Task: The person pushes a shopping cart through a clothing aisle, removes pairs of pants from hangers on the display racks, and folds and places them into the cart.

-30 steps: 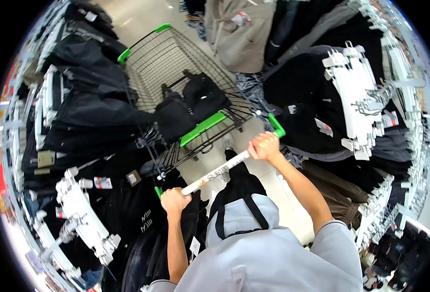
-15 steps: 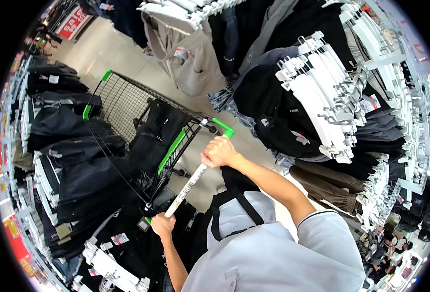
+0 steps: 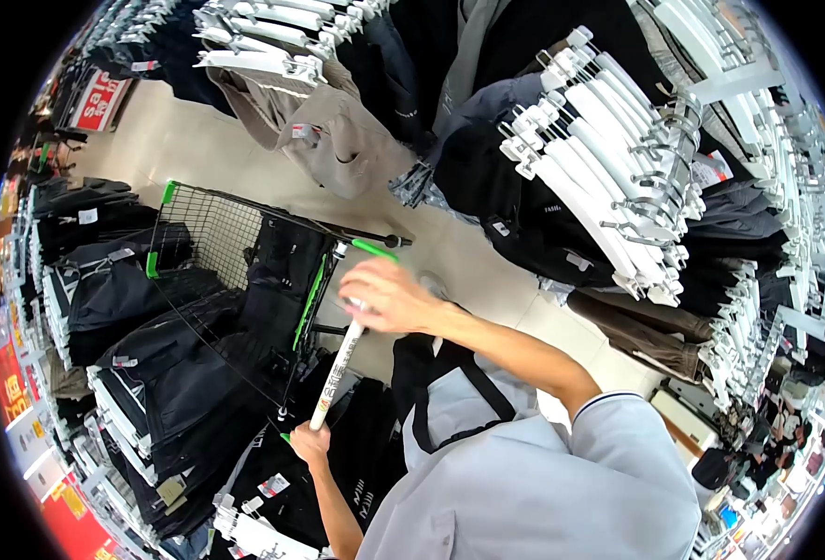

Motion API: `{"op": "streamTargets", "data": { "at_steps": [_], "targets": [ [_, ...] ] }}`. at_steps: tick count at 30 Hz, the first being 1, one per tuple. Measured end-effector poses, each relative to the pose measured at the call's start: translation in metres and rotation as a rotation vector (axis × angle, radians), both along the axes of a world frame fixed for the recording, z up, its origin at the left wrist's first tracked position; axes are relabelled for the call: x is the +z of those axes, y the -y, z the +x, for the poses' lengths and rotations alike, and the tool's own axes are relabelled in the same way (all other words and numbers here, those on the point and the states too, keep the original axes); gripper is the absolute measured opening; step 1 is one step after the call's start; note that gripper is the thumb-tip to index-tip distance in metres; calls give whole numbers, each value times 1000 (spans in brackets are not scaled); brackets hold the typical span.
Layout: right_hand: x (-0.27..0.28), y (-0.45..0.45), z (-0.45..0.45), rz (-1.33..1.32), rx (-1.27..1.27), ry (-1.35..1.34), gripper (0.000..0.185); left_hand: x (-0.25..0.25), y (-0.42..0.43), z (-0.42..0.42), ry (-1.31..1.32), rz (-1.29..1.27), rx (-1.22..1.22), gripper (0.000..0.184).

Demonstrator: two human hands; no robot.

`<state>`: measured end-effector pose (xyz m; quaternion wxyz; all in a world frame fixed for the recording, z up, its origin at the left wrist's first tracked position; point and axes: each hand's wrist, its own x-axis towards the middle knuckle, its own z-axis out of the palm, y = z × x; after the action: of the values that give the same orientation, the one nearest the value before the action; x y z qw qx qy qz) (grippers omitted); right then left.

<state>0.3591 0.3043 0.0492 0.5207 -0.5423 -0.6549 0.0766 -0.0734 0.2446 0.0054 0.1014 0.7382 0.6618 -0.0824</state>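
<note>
In the head view, a shopping cart (image 3: pixel 211 238) of black wire with green corner pieces is seen in an aisle between clothing racks, its basket pointed toward the upper left and its white handle (image 3: pixel 335 378) set at a slant before the wearer of a grey shirt (image 3: pixel 543 485). The near, lower end of the handle is gripped by the left hand (image 3: pixel 311 444), its fingers closed around the bar. The upper end is covered by the right hand (image 3: pixel 384 294), which is blurred, with the fingers reaching across the bar beside a green end piece (image 3: pixel 375 249); whether that grip is closed cannot be told. Printed characters are shown along the bar between the two hands. Dark fabric items (image 3: pixel 282 261) are carried in the rear of the basket, next to a green strip (image 3: pixel 309 303). The cart is flanked on the left by black garments (image 3: pixel 188 364) hung close against its side, while beige trousers (image 3: pixel 338 140), tagged in red and white, are displayed beyond it. White hangers (image 3: pixel 599 177) are crowded together on the right, above brown trousers (image 3: pixel 650 341). A red sale sign (image 3: pixel 100 101) is posted at the upper left, past the pale tiled floor (image 3: pixel 141 140).
</note>
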Motion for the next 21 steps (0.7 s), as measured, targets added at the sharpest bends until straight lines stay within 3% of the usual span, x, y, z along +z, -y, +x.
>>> {"op": "streamTargets", "data": {
  "at_steps": [4,5,7,8,10,16,21],
  "targets": [
    [115,51,91,-12,-568,332,27,-7,-5,-12,15,-15,0,27],
    [130,57,107,-19,-757,406,33,-7,-8,-15,17,-26,-9,27],
    [152,72,135,-212,-892,592,50,2,-16,-12,12,-50,-2,27],
    [164,77,139,-390,-886,675,52,2,-19,-14,13,-53,-8,26],
    [163,80,149,-498,-866,675,47,2,-23,-14,28,-57,2,26],
    [147,77,162,-656,-912,891,45,4,-35,-22,52,-50,1,25],
    [171,84,156,-714,-787,642,36,6,-45,-26,41,-60,-10,23]
  ]
}}
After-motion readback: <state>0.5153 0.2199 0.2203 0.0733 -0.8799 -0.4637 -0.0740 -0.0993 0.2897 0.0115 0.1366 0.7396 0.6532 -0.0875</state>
